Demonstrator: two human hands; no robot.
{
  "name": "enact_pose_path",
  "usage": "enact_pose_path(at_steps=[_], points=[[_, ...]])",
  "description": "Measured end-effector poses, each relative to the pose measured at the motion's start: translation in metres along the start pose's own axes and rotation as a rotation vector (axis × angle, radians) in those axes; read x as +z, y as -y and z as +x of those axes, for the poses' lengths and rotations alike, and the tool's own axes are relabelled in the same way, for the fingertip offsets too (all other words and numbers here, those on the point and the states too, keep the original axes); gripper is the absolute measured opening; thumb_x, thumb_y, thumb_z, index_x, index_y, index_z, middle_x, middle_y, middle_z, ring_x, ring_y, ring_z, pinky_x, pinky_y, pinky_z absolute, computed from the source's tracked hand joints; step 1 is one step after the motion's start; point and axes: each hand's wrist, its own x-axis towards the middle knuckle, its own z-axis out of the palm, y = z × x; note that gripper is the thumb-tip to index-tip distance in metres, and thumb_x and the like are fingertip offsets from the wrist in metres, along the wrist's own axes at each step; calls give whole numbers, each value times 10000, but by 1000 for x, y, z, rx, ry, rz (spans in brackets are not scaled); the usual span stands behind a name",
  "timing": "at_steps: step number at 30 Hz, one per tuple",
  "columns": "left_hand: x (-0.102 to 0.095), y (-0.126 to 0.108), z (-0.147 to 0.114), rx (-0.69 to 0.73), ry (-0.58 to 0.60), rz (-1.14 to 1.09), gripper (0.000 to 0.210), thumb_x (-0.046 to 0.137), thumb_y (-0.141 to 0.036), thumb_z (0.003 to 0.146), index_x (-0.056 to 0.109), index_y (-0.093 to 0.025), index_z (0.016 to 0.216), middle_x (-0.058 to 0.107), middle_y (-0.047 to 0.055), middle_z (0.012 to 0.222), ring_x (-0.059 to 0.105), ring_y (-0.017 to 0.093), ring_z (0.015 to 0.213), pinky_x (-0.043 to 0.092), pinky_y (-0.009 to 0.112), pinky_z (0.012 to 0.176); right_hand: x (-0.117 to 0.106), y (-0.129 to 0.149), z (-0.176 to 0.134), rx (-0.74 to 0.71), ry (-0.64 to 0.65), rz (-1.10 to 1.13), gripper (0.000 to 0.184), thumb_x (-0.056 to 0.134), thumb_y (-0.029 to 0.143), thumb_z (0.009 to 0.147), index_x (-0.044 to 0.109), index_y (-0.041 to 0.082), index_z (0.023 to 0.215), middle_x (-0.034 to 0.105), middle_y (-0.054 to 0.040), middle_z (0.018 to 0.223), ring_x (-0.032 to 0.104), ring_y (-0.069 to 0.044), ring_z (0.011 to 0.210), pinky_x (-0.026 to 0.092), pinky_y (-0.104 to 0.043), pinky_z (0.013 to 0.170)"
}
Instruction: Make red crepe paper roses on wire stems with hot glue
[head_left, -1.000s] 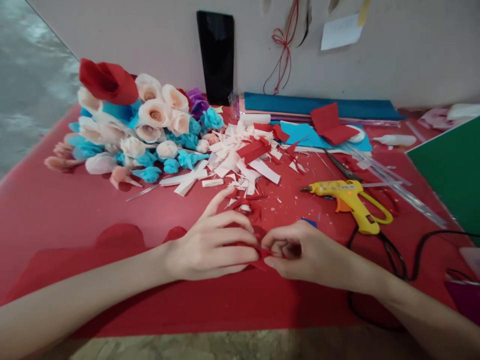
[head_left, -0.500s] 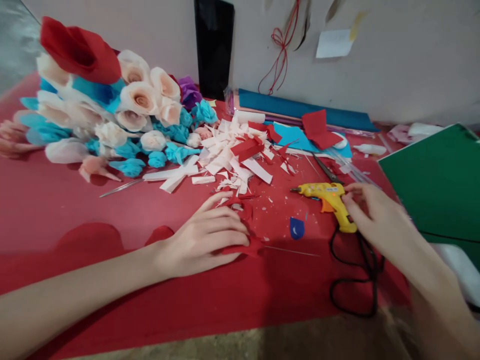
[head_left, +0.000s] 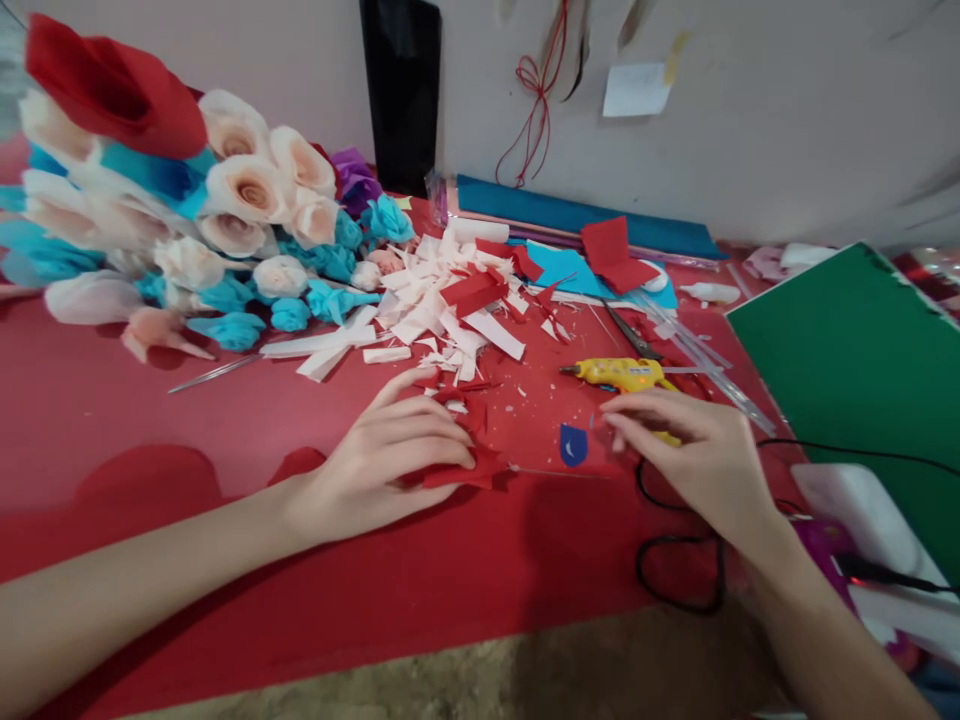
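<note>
My left hand [head_left: 394, 450] rests on the tabletop, its fingers bent over a red crepe paper piece [head_left: 476, 470]. A thin wire [head_left: 559, 473] runs out to the right from that paper. My right hand [head_left: 690, 450] hovers in front of a yellow glue gun [head_left: 619, 374] and hides most of its handle. Its fingers are slightly apart, with nothing visible between them. The glue gun lies on its side, nozzle pointing left, a clear glue stick at its back. Just left of my right fingertips lies a small blue piece [head_left: 574, 445].
Paper flowers [head_left: 251, 190] crowd the back left. Cream and red paper scraps [head_left: 450, 290] are heaped mid-table. Scissors [head_left: 630, 330] and clear glue sticks [head_left: 705, 355] lie behind the gun. A green board [head_left: 847, 340] leans at right; a black cord [head_left: 679, 605] loops near the front edge.
My right hand has let go of the glue gun and moved left and forward of its handle. My left hand stays on the red paper. The whole view has shifted slightly to the right.
</note>
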Motion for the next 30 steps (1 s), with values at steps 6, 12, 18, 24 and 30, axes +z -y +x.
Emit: enact_pose_path(at_steps=[6, 12, 18, 24, 30], points=[[-2, 1, -1, 64, 38, 52, 101, 621, -152, 730, 602, -181, 825, 687, 4, 787, 602, 130, 776, 296, 464, 1004, 25, 39, 10, -216, 451, 286, 187, 583, 310, 785, 631, 148, 865, 636, -17, 782, 544, -84, 660, 426, -183, 623], [-4, 2, -2, 124, 62, 26, 83, 612, -155, 745, 602, -172, 825, 692, 22, 798, 611, 131, 793, 270, 452, 1031, 37, 38, 13, -287, 560, 319, 196, 554, 312, 809, 634, 137, 847, 624, -9, 723, 524, -73, 617, 397, -176, 622], [-6, 0, -2, 132, 43, -20, 59, 600, -151, 757, 602, -160, 815, 695, 33, 793, 616, 136, 789, 276, 459, 1031, 24, 32, 9, -341, 618, 228, 155, 525, 234, 827, 627, 136, 761, 606, -7, 694, 526, -67, 610, 383, -175, 616], [-17, -3, 4, 97, -18, -13, 45, 575, -158, 772, 599, -178, 804, 692, 27, 785, 606, 141, 769, 314, 494, 1010, -6, 17, 5, -372, 487, 209, 70, 546, 169, 797, 615, 166, 788, 610, 1, 700, 547, -73, 615, 416, -171, 591], [-42, -2, 17, 126, -99, 56, 56, 606, -171, 737, 595, -195, 786, 672, 11, 791, 598, 137, 750, 457, 406, 907, -46, -6, 9, -424, 485, 76, 64, 579, 151, 768, 601, 209, 779, 616, 17, 709, 563, -78, 620, 451, -164, 574]])
